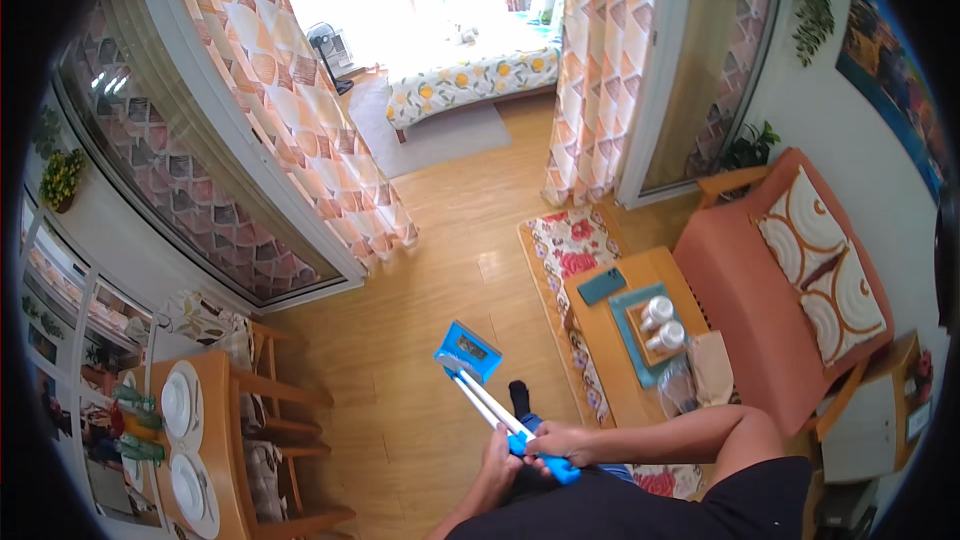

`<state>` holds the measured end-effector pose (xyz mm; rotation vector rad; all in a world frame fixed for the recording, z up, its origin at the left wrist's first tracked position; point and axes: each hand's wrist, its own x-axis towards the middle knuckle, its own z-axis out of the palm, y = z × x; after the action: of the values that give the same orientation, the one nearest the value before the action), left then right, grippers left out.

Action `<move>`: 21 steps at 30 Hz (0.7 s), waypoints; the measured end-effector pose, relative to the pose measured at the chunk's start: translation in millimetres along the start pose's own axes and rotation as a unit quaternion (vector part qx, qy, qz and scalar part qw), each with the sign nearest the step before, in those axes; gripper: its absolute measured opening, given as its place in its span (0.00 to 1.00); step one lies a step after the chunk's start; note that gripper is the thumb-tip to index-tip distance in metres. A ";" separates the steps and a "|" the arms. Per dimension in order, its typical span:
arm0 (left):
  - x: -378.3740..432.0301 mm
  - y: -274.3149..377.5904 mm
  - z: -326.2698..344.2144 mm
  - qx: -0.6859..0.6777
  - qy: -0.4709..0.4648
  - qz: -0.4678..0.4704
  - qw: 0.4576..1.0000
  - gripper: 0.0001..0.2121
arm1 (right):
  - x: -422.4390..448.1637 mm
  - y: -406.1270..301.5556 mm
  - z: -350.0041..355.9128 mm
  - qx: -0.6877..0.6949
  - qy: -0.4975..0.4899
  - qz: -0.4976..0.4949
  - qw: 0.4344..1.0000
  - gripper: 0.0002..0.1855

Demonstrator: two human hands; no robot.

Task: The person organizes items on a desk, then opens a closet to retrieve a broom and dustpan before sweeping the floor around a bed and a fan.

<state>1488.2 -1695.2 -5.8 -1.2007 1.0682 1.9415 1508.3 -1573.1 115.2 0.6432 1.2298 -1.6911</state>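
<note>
A blue dustpan (487, 366) on a long white pole is held out over the wooden floor. Dark debris or a dark patch shows in its pan. A second white pole (474, 399) runs alongside, probably a broom's; its head is mostly hidden at the pan. My left hand (501, 456) wraps around the poles near their blue fittings. Just to the right, my right hand (561, 444) grips the upper part, and a blue handle end (561, 469) sticks out below it. Which pole each hand holds cannot be told exactly.
On the right, a wooden coffee table (592, 330) bears a phone (601, 286) and a tray with white cups (664, 336), beside an orange sofa (739, 270). A dining table (217, 405) with chairs stands left. Patterned curtains (285, 112) flank the bedroom opening; a floral rug (570, 240) lies right.
</note>
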 end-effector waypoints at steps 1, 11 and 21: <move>13.9 23.2 11.7 0.033 0.020 -0.022 0.999 0.17 | 21.9 -23.4 -3.1 -0.050 -0.024 -0.005 0.998 0.08; 123.4 295.9 141.0 0.121 -0.031 0.041 0.991 0.18 | 141.9 -314.5 -1.6 0.027 0.040 -0.036 0.998 0.07; 311.8 532.1 287.5 0.015 -0.145 0.055 0.988 0.15 | 283.9 -606.0 -57.9 0.306 -0.065 -0.015 0.950 0.05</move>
<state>809.2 -1679.1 -47.2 -0.8247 1.0226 2.0983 836.8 -1576.1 132.4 0.8600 0.6090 -2.1176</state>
